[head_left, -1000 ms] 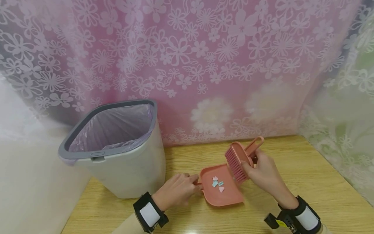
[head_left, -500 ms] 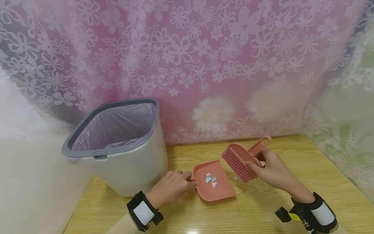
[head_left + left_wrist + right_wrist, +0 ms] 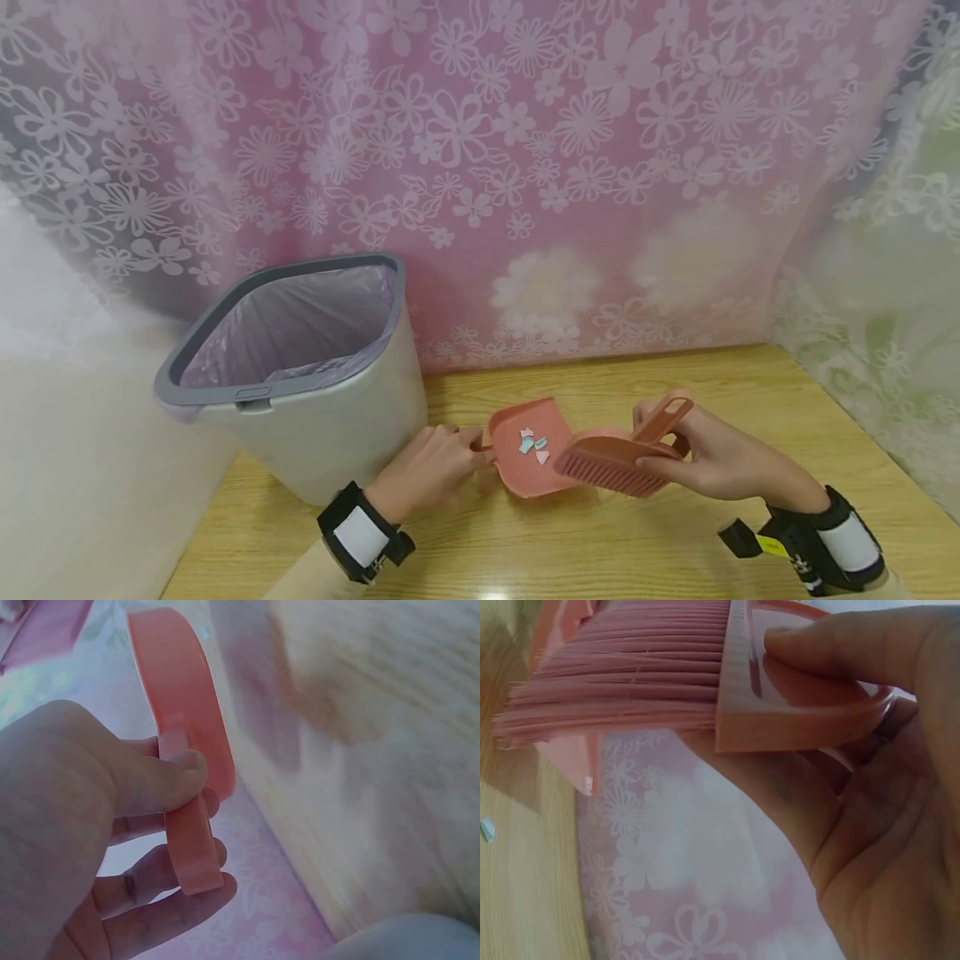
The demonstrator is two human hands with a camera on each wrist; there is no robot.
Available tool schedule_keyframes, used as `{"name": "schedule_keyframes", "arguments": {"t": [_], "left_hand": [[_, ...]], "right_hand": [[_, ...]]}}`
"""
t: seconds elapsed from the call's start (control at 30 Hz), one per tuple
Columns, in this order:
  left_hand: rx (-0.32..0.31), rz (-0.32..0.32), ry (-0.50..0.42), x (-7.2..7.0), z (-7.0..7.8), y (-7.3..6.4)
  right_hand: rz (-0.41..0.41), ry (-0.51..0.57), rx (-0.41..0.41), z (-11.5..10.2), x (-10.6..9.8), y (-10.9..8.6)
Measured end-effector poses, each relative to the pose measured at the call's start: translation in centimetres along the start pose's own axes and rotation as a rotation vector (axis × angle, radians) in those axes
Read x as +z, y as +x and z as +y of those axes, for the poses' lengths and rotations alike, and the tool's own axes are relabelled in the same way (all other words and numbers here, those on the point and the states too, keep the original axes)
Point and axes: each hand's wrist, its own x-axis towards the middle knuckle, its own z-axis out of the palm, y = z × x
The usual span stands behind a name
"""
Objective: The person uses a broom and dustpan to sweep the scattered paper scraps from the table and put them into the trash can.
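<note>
My left hand (image 3: 431, 468) holds the short handle of a coral dustpan (image 3: 517, 473), thumb on top and fingers beneath in the left wrist view. Several pale pink and light blue scraps (image 3: 527, 446) lie in the pan. My right hand (image 3: 720, 458) grips a matching hand brush (image 3: 611, 450) around its body, with the looped handle pointing up and back. The brush overlaps the pan's open right edge in the head view. Its pink bristles (image 3: 630, 675) extend toward the pan in the right wrist view. Another small pale scrap (image 3: 487, 829) lies on the wooden table.
A light grey bin (image 3: 352, 442) with a dark grey rim and a purple liner (image 3: 300, 325) stands just left of my left hand. Behind the wooden table (image 3: 480, 550) hangs a pink flowered curtain (image 3: 525, 208). Greenish flowered cloth (image 3: 885, 333) borders the right side.
The dustpan and left hand have shifted left and slightly back. The brush first drew off the pan's edge, then turned flatter, bristles down, and came down at that edge.
</note>
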Motion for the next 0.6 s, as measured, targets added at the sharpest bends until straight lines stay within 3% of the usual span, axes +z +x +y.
{"name": "schedule_keyframes", "arguments": {"t": [0.17, 0.37, 0.53, 0.6], "left_hand": [[-0.001, 0.037, 0.002, -1.0, -0.2, 0.9], [0.052, 0.078, 0.025, -1.8, 0.0, 2.3], [0.058, 0.075, 0.044, -2.2, -0.4, 2.9], [0.044, 0.074, 0.051, -2.4, -0.8, 3.1]], "right_hand": [[-0.047, 0.015, -0.030, 0.1, 0.7, 0.2], [-0.082, 0.012, -0.034, -0.1, 1.4, 0.6], [-0.104, 0.067, -0.003, -0.7, 1.5, 0.6], [-0.117, 0.092, -0.031, -0.7, 1.6, 0.6]]}}
